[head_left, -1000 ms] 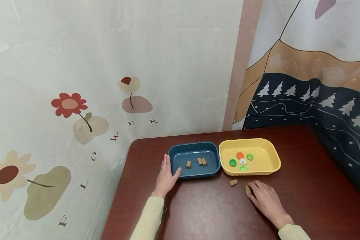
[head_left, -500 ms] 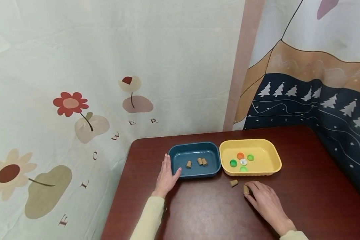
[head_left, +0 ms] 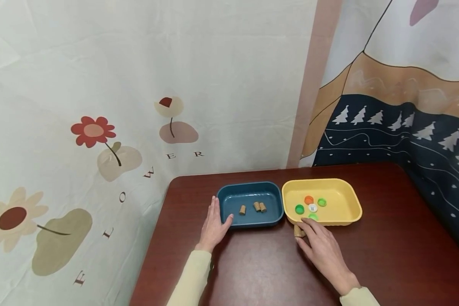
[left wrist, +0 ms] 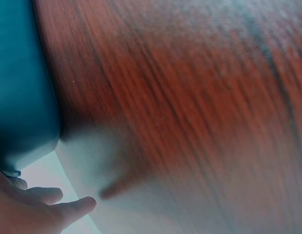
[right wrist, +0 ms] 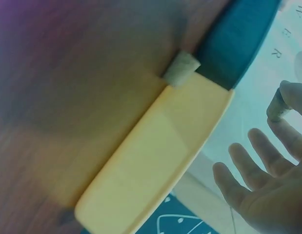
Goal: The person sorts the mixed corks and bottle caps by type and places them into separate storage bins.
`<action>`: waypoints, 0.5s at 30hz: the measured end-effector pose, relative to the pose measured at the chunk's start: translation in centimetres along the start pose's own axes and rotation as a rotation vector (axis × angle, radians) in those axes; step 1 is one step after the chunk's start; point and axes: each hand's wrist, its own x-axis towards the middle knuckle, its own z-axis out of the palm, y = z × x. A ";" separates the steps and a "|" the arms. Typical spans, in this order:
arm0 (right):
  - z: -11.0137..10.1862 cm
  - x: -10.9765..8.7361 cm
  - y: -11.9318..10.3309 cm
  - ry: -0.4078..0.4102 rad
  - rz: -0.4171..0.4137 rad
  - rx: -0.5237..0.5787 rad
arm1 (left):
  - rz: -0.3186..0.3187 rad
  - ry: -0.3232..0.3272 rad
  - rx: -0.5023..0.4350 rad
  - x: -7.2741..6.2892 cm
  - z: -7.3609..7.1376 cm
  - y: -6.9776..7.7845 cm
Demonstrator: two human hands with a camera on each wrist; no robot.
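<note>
My right hand [head_left: 325, 253] pinches a cork [right wrist: 277, 106] between thumb and index finger, the other fingers spread. It is just in front of the yellow tray [head_left: 342, 204]. A second cork [right wrist: 182, 68] lies on the table by the tray's front corner; in the head view the hand and held cork mostly hide it. My left hand [head_left: 214, 227] rests against the left end of the blue tray [head_left: 231, 197], fingers straight and thumb at its front rim. Three corks [head_left: 242, 210] lie inside the blue tray. Several bottle caps, among them an orange cap [head_left: 309, 199], lie in the yellow tray.
Both trays stand side by side near the back of the dark red wooden table [head_left: 260, 263]. A printed cloth [head_left: 237, 85] hangs behind the table, and a dark patterned cloth [head_left: 424, 163] runs along the right.
My right hand has moved left with the pinched cork, from the right of the loose cork to over it. The left hand stays at the blue tray. The head view shifts slightly.
</note>
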 end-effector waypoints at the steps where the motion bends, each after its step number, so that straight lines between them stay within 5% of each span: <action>1: 0.1 0.3 -0.2 0.008 -0.007 0.009 | -0.001 0.000 0.002 0.0 0.0 0.0; 15: 1.2 3.3 -2.3 -0.029 -0.013 0.039 | 0.004 0.009 -0.005 0.0 0.0 0.1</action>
